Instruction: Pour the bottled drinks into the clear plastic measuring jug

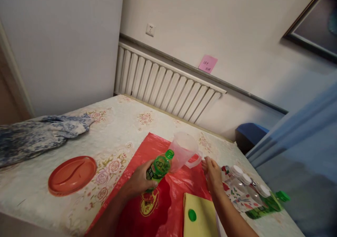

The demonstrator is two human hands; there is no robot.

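My left hand (139, 182) is wrapped around a green plastic bottle (158, 167), tilted with its open neck toward a clear plastic jug (184, 150). The jug stands on a red plastic sheet (168, 205). Beside the jug's handle (194, 161) rests my right hand (213, 175), fingers loosely together and nothing visible in them. A green bottle cap (192, 215) lies on a yellow cloth (201, 217) in front of me.
Several capped bottles (247, 186) lie at the right edge of the flowered table (121, 131), one green with a green cap (282, 196). An orange-red plate (72, 175) and a blue patterned cloth (34, 137) lie to the left. A radiator (163, 82) lines the wall.
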